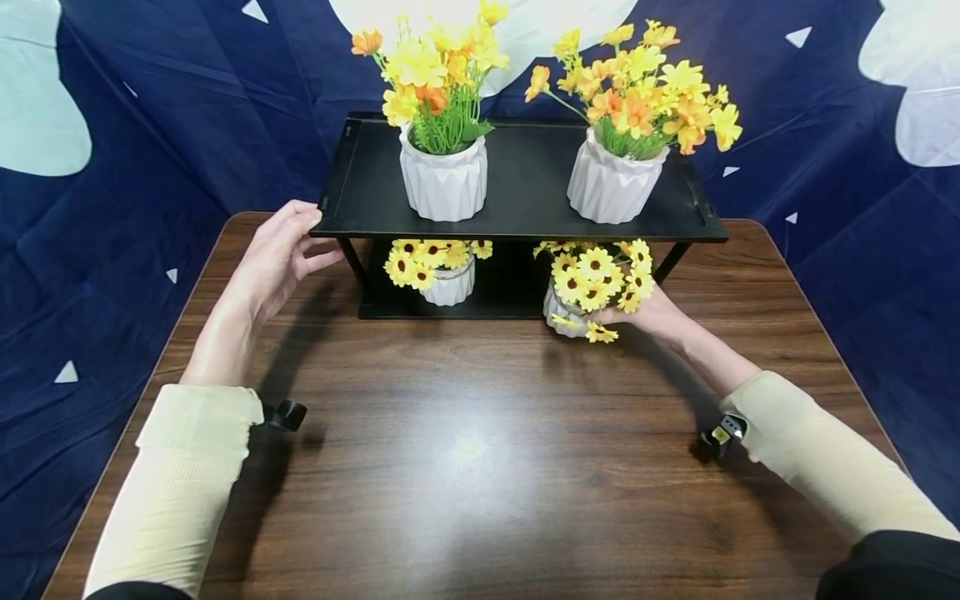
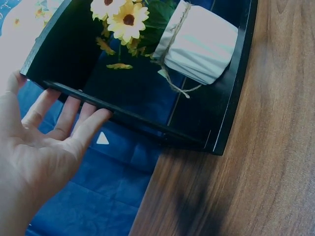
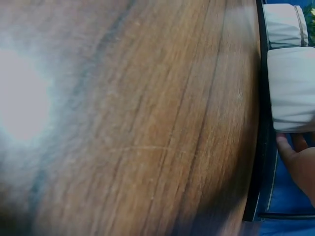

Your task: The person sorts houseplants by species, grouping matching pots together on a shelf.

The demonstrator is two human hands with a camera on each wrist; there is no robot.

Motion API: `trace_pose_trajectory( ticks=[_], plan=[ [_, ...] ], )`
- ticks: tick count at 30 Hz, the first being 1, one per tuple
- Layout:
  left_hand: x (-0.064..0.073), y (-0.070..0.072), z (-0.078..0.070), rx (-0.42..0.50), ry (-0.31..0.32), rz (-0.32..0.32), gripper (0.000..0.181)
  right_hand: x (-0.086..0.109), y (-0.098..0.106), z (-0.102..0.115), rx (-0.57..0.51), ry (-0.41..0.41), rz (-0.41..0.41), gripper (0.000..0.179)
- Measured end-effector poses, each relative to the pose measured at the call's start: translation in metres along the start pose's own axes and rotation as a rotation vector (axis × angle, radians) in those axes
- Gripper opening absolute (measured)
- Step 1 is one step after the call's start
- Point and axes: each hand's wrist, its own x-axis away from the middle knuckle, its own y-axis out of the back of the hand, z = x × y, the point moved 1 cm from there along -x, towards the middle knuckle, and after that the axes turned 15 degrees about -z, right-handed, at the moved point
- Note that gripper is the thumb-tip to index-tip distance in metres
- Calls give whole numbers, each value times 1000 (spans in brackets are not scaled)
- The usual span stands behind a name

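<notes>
A black two-tier shelf [image 1: 525, 200] stands at the back of the table. My left hand [image 1: 277, 250] holds its left end, fingertips at the top board's corner and along the slim side post [image 2: 133, 115]. On the lower tier, my right hand [image 1: 637, 312] grips a white ribbed pot [image 3: 293, 91] of yellow daisy-like flowers [image 1: 596, 279]. This pot tilts at the tier's front edge, and the blooms hide part of the hand. A matching pot [image 1: 452, 283], tied with twine, sits on the lower tier's left side.
Two white pots of orange and yellow flowers stand on the top tier, one left [image 1: 444, 183] and one right [image 1: 615, 183]. The brown wood-grain table [image 1: 450, 400] stretches in front. A dark blue cloth [image 1: 187, 92] with white shapes hangs behind.
</notes>
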Motion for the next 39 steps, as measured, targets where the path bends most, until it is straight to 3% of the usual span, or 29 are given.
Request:
trace_pose_trajectory(
  ticks=[5,9,17,29,39],
  plan=[
    [1,1,1,0,-7,-1,5,-12,-2,-22,-87,4,-12,53],
    [1,1,1,-4,-10,-5,6,-18,-2,-29,-155,-14,-40,55],
    [1,2,2,8,-14,2,5,-29,-4,-28,-202,-55,-63,52],
    [0,1,2,18,-7,4,5,-46,-5,-28,-453,-72,-106,54],
    [0,1,1,10,-1,-3,6,-53,-5,-31,-441,-94,-89,47]
  ],
)
